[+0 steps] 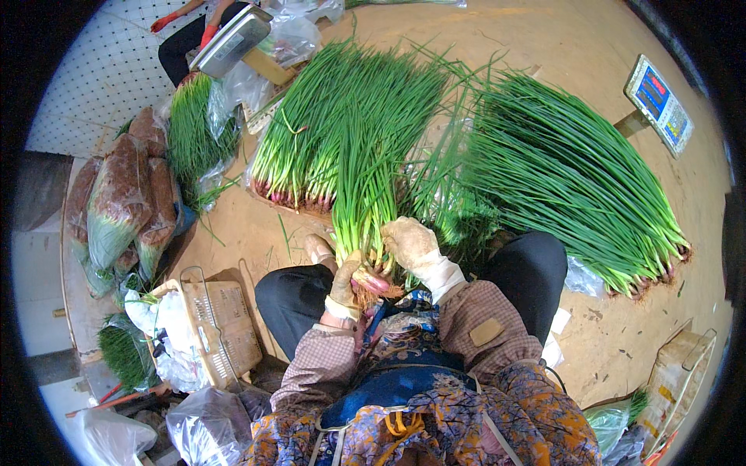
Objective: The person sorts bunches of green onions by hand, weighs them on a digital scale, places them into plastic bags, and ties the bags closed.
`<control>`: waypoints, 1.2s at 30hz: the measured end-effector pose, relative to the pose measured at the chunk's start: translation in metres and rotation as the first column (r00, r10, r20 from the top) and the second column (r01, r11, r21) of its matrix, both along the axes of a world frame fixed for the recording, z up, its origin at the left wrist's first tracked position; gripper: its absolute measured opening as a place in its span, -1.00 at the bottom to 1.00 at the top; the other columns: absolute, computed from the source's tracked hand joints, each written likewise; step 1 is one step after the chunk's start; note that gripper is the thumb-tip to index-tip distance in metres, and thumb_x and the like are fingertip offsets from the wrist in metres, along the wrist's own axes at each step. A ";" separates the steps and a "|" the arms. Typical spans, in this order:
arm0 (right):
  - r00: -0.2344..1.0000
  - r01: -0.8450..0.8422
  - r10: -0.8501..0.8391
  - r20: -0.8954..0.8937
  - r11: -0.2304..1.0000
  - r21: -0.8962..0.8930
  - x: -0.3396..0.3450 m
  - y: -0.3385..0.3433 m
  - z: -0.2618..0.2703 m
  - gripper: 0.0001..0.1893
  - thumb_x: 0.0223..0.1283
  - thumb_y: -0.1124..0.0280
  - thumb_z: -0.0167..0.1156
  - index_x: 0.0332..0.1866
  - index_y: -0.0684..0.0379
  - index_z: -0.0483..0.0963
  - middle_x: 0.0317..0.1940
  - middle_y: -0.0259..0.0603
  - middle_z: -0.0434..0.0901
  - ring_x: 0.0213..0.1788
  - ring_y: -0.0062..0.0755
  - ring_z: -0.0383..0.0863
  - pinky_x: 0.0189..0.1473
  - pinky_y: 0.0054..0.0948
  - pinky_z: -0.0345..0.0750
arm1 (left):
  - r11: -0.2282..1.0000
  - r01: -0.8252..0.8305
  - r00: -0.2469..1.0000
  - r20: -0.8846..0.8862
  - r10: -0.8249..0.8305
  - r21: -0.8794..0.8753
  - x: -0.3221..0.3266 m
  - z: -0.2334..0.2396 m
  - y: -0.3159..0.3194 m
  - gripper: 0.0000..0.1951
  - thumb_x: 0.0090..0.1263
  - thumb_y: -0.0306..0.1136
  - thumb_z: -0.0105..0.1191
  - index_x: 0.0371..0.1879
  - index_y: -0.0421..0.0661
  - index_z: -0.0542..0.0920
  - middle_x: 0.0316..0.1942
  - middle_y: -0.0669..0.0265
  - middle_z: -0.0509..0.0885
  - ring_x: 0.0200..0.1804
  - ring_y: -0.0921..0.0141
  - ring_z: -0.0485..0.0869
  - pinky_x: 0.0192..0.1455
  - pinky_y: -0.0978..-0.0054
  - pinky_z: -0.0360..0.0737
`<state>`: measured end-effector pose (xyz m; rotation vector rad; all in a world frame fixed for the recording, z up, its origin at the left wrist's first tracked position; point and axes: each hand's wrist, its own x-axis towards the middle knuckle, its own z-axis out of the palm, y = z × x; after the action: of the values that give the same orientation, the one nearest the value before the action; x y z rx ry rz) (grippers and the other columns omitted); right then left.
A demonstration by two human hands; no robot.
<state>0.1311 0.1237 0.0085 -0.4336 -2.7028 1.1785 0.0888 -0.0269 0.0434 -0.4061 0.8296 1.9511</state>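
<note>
My left hand (345, 286), in a pale, soiled glove, grips a bunch of green onions (364, 209) near its base. Reddish-purple bulbs and stringy roots (376, 285) stick out beside the thumb, pointing towards my apron. The green leaves of this bunch stretch away from me over a larger pile. Against the right side of the stalks rests my right hand (411, 242), gloved too, with curled fingers. Its fingertips are hidden, so whether they pinch a stalk cannot be seen. Loose green leaves (451, 204) lie just beyond this hand.
Rows of green onions (303, 134) lie ahead, with another large pile (571, 175) on the right. A digital scale display (660, 106) stands behind that pile. Left are bagged onions (125, 192) and a plastic basket (230, 326). Another person's red-gloved hand (165, 22) shows beside another scale (233, 41).
</note>
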 end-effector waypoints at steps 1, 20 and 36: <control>1.000 0.026 -0.026 -0.006 1.000 -0.007 -0.001 -0.001 0.001 -0.86 -0.05 0.41 0.01 -0.36 0.12 0.48 -0.40 -0.09 0.52 -0.25 -0.05 0.52 -0.22 -0.20 0.48 | 0.999 0.029 0.999 -0.032 -0.028 0.017 -0.004 -0.008 -0.005 -0.58 0.18 -0.24 0.05 -0.01 -0.17 0.37 -0.19 0.18 0.55 -0.18 0.23 0.56 -0.13 0.20 0.54; 0.948 0.201 -0.001 0.319 0.778 -0.595 -0.006 -0.002 -0.025 -0.57 -0.02 0.45 0.11 0.05 0.18 0.35 0.05 -0.10 0.38 0.11 -0.32 0.36 0.12 -0.48 0.30 | 0.998 0.000 0.984 -0.176 0.012 0.064 -0.015 -0.024 -0.017 -0.46 0.19 -0.13 0.01 0.11 -0.14 0.28 -0.06 0.15 0.49 -0.15 0.22 0.52 -0.17 0.19 0.53; 0.985 0.164 0.054 0.162 -0.026 -0.986 0.003 0.014 -0.012 -0.20 -0.01 -0.15 0.08 0.24 0.20 0.08 0.12 -0.13 0.30 0.01 -0.19 0.44 -0.02 -0.17 0.45 | 0.987 0.074 0.989 -0.136 -0.054 0.146 -0.005 0.018 -0.015 -0.38 0.19 -0.04 -0.03 0.16 -0.15 0.21 0.07 0.00 0.38 0.03 0.03 0.44 -0.01 0.08 0.47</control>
<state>0.1343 0.1380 -0.0038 -0.7532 -1.1613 3.0443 0.0840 -0.0418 0.0618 -0.1603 0.7630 1.9813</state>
